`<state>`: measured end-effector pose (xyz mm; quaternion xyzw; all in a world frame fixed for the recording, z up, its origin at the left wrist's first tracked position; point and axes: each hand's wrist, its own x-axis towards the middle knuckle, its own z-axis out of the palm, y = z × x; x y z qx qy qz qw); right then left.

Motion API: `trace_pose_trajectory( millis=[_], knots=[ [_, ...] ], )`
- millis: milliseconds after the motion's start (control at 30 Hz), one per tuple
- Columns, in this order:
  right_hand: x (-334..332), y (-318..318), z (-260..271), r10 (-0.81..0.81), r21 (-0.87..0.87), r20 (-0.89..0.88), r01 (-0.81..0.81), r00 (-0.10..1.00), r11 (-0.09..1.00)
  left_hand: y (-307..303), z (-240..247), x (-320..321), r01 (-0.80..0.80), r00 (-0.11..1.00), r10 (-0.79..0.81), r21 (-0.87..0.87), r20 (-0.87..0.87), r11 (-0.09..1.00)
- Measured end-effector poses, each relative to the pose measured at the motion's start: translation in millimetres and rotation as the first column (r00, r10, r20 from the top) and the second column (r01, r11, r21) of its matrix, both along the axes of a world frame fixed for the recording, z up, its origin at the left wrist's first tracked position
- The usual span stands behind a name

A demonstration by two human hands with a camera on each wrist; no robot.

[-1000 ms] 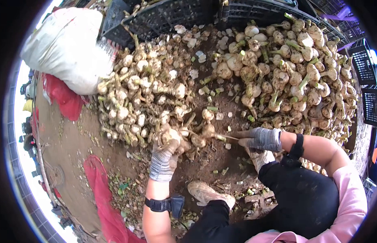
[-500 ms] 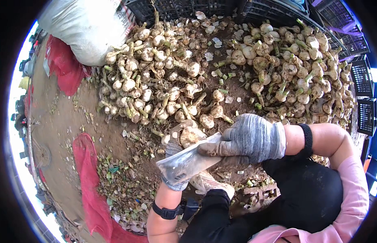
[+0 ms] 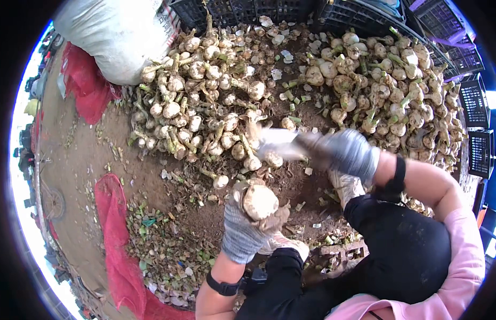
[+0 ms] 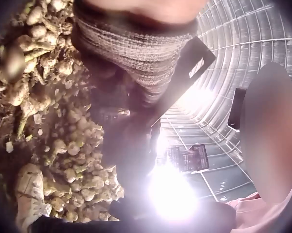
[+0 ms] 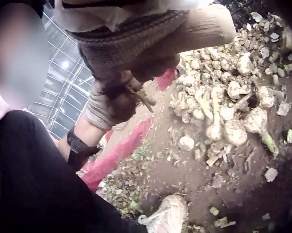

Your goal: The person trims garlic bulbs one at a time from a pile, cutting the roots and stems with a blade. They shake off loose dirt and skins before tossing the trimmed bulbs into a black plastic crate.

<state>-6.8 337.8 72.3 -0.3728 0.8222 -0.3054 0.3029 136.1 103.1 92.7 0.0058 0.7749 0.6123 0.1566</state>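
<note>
In the head view my left hand (image 3: 242,226), in a grey striped glove with dirty fingers, grips a round pale garlic bulb (image 3: 260,202) close in front of the body. My gloved right hand (image 3: 338,152) holds a cleaver (image 3: 280,140), its wide blade blurred and pointing left over the edge of the garlic pile (image 3: 189,122). The right wrist view shows the cleaver blade (image 5: 209,30) beyond the glove, with a stem (image 5: 146,101) jutting out at the left hand (image 5: 112,104). In the left wrist view the glove hides the bulb.
A second heap of garlic (image 3: 386,90) lies at the right. Black crates (image 3: 242,13) stand behind, beside a white sack (image 3: 117,42). Red netting (image 3: 112,224) and leafy scraps (image 3: 168,240) cover ground at the left. A shoe (image 3: 282,244) is just below the left hand.
The left hand has brought a bulb from the pile toward the body. The cleaver, over that hand half a second ago, has swung up and away toward the pile.
</note>
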Motion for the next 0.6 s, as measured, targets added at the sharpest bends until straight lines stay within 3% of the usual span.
trace_pose_trajectory(
  millis=[33, 67, 100, 133, 167, 200, 233, 267, 300, 400, 433, 467, 533, 567, 600],
  knots=[
    [-4, 16, -6, -0.153, 0.049, 0.019, 0.152, 0.988, 0.987, -1, 6, -2, -0.313, 0.936, 0.168, 0.509, 0.31, 0.802],
    [-10, 31, -3, -0.107, -0.075, -0.267, 0.09, 0.958, 0.993, -2, 12, -3, -0.596, 0.798, 0.236, 0.662, 0.555, 0.455],
    [-8, 33, -6, -0.14, -0.103, -0.203, 0.121, 0.969, 0.987, 0, 8, -6, -0.461, 0.887, 0.383, 0.515, 0.258, 0.722],
    [-3, 36, -5, -0.148, -0.099, -0.2, 0.13, 0.969, 0.987, 4, 3, -11, -0.35, 0.919, 0.383, 0.258, -0.09, 0.901],
    [-2, 38, -3, -0.117, -0.136, -0.045, 0.11, 0.992, 0.985, 7, -3, -16, -0.298, 0.872, 0.247, -0.059, -0.423, 0.953],
    [-1, 33, 6, -0.066, -0.172, 0.061, 0.076, 0.996, 0.982, 7, -9, -15, -0.297, 0.871, 0.247, -0.056, -0.424, 0.953],
    [0, 28, 15, -0.014, -0.207, 0.169, 0.049, 0.986, 0.977, 3, -15, -11, -0.199, 0.912, 0.186, 0.002, -0.366, 0.98],
    [-3, 26, 29, -0.002, -0.095, 0.413, 0.045, 0.911, 0.994, 0, -19, -11, -0.098, 0.943, 0.114, 0.066, -0.313, 0.993],
    [-3, 21, 39, 0.047, -0.16, 0.448, 0.028, 0.893, 0.987, -3, -22, -14, -0.054, 0.878, -0.072, -0.246, -0.473, 0.968],
    [1, 4, 66, 0.149, -0.26, 0.527, -0.008, 0.837, 0.965, 2, -14, -20, 0.07, 0.887, -0.138, -0.166, -0.441, 0.984],
    [0, 3, 68, 0.153, -0.224, 0.563, -0.028, 0.812, 0.974, 2, -9, -20, 0.072, 0.888, -0.14, -0.167, -0.438, 0.983],
    [-2, 4, 69, 0.154, -0.188, 0.597, -0.049, 0.787, 0.981, 3, -3, -20, 0.057, 0.907, -0.122, -0.168, -0.403, 0.984],
    [-23, 34, 20, -0.006, 0.166, 0.601, -0.117, 0.799, 0.979, 0, 8, -20, 0.026, 0.938, -0.084, -0.175, -0.335, 0.984],
    [-16, 60, -7, -0.026, 0.238, 0.455, -0.093, 0.89, 0.967, -11, -6, -17, -0.131, 0.9, 0.058, -0.141, -0.432, 0.981],
    [-17, 67, -13, -0.026, 0.307, 0.291, -0.067, 0.956, 0.949, -25, -18, -17, -0.328, 0.903, 0.298, -0.046, -0.31, 0.944]
  ],
)
